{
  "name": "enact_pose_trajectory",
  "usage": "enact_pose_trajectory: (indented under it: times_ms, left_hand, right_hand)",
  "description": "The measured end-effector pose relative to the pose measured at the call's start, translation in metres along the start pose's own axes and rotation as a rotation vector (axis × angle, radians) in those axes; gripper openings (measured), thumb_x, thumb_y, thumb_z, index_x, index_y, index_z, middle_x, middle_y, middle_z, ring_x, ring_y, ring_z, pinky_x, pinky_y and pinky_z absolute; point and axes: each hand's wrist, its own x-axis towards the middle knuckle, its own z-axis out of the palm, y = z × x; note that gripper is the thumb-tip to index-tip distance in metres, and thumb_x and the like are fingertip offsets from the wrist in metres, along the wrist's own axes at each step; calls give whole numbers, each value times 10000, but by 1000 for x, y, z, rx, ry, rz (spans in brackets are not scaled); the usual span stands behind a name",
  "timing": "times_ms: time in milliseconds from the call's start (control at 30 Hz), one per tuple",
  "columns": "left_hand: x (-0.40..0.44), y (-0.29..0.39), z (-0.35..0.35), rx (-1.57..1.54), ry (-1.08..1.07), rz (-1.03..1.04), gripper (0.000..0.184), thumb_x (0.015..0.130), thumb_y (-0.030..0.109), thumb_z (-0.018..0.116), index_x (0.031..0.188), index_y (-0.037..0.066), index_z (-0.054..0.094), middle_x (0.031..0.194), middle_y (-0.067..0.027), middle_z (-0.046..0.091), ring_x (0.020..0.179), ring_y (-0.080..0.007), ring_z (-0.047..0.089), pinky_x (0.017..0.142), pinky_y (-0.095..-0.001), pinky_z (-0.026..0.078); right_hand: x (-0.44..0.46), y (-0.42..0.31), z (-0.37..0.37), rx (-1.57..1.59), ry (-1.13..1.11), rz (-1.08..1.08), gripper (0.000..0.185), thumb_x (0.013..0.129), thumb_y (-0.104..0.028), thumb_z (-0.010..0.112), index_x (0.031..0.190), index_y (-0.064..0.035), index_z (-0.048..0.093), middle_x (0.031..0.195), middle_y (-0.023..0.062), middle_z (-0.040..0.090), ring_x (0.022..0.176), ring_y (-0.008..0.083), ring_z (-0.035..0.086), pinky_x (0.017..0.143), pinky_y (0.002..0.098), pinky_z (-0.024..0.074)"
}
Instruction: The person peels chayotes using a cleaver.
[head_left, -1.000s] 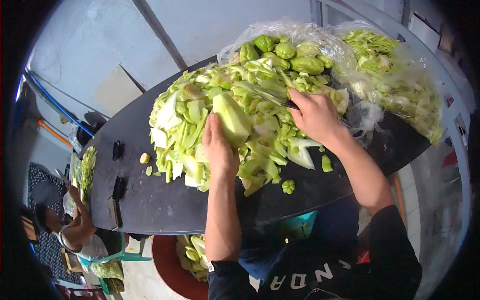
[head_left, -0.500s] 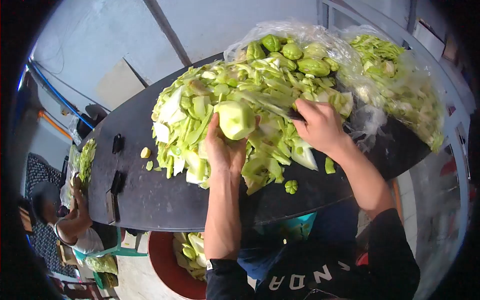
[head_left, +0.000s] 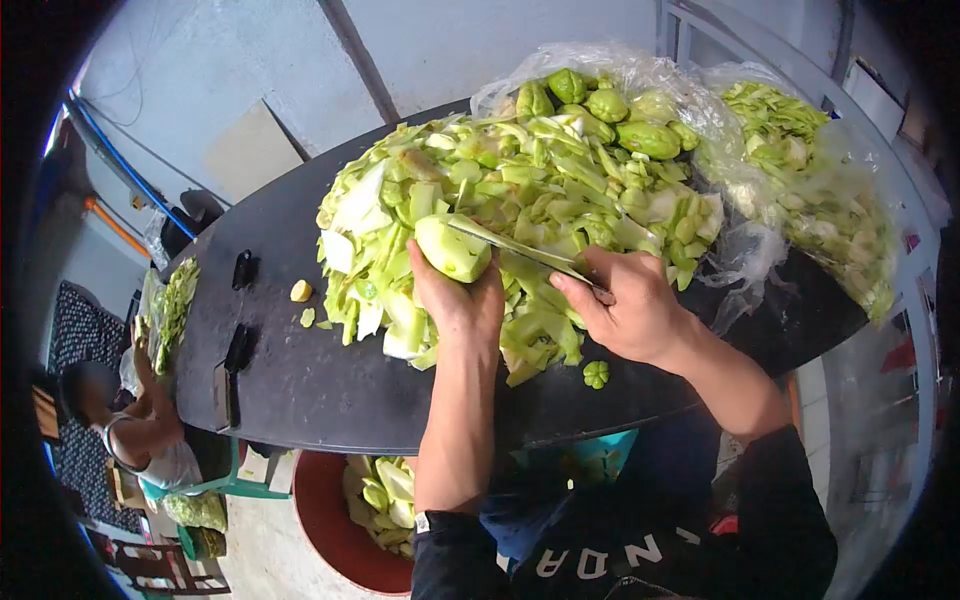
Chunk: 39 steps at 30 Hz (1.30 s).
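Note:
My left hand is closed around a peeled pale green chayote, held above the front of a heap of green peelings. In my right hand is a knife, its handle mostly hidden by the fingers. The blade points left, and its tip end lies against the upper right side of the chayote. Bits of green cling along the blade. A small green chayote end piece rests on the table below my right hand.
Whole chayotes and clear plastic bags of cut pieces stand at the back right of the dark table. Dark phone-like objects lie left. A red tub sits below. Another person sits at far left.
The knife has come down from behind the chayote onto its upper side, and my right hand is lower. The chayote has turned in my left hand. The whole view has shifted slightly.

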Motion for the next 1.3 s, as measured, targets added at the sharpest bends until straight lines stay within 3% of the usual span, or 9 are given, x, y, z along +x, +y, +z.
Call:
enact_pose_trajectory:
  times_ms: [133, 233, 467, 633, 667, 833, 900, 1033, 1300]
  left_hand:
    - [1, 0, -3, -211, -139, -122, 397, 1000, 370, 375, 1122, 35, 549, 965, -121, 626, 885, -271, 600, 870, -446, 507]
    - [-11, -4, 7, -59, -80, -7, 431, 992, 399, 370, 1101, 23, 551, 918, -122, 625, 851, -270, 598, 863, -447, 514]
    - [-12, 2, 5, -194, -151, -18, 474, 993, 437, 341, 1084, 23, 552, 884, -125, 624, 821, -275, 595, 857, -445, 514]
    - [-18, -4, 13, -121, -145, 28, 385, 991, 440, 349, 1038, 105, 530, 857, -104, 612, 822, -260, 597, 861, -431, 508]
    - [-24, -6, 20, -146, -71, 75, 293, 957, 306, 456, 999, 29, 545, 871, -147, 585, 801, -273, 568, 811, -419, 520]
    - [-20, 1, 16, -266, -94, 10, 233, 934, 281, 501, 955, 60, 573, 855, -130, 580, 801, -256, 571, 781, -405, 508]
    - [-15, 5, 5, -187, -261, -55, 233, 929, 381, 520, 946, 151, 550, 937, -82, 587, 852, -226, 564, 803, -409, 474]
    - [-19, 8, 13, -289, -343, -73, 206, 898, 279, 573, 869, 78, 607, 837, -101, 586, 764, -224, 566, 719, -357, 473]
    - [-37, 9, 30, -90, -321, 139, 183, 883, 280, 584, 890, 99, 610, 808, -90, 572, 754, -214, 561, 724, -344, 454]
  right_hand:
    - [0, -5, 7, 35, -55, 40, 149, 842, -81, 671, 833, -24, 533, 643, 161, 550, 557, 358, 585, 495, 420, 450]
    - [-2, -3, 11, 38, -63, 7, 164, 828, -74, 678, 823, -20, 524, 640, 163, 544, 561, 360, 587, 494, 422, 451]
    - [-5, -9, 14, 44, 68, -118, 183, 784, -56, 691, 808, -22, 513, 640, 167, 539, 563, 380, 576, 492, 432, 454]
    - [-3, 0, 20, 36, -70, 26, 187, 770, -52, 689, 806, -27, 507, 661, 175, 561, 584, 393, 590, 498, 437, 466]
    - [-2, 0, 18, 28, -67, 25, 187, 770, -52, 689, 806, -27, 507, 661, 175, 561, 584, 393, 590, 498, 437, 466]
    - [-4, -6, 11, 4, -90, -63, 187, 731, -33, 678, 845, -13, 530, 718, 172, 589, 642, 378, 617, 530, 443, 488]
    - [-7, -6, 12, -19, -80, -127, 209, 694, -24, 678, 847, -14, 535, 714, 157, 580, 636, 363, 616, 527, 434, 490]
    - [-11, -6, 15, -95, -62, -275, 266, 605, -12, 678, 831, -27, 538, 674, 106, 531, 594, 318, 599, 509, 406, 490]
    - [-9, -5, 12, -71, -92, -219, 252, 601, -6, 673, 806, -43, 531, 658, 97, 531, 610, 304, 612, 522, 399, 503]
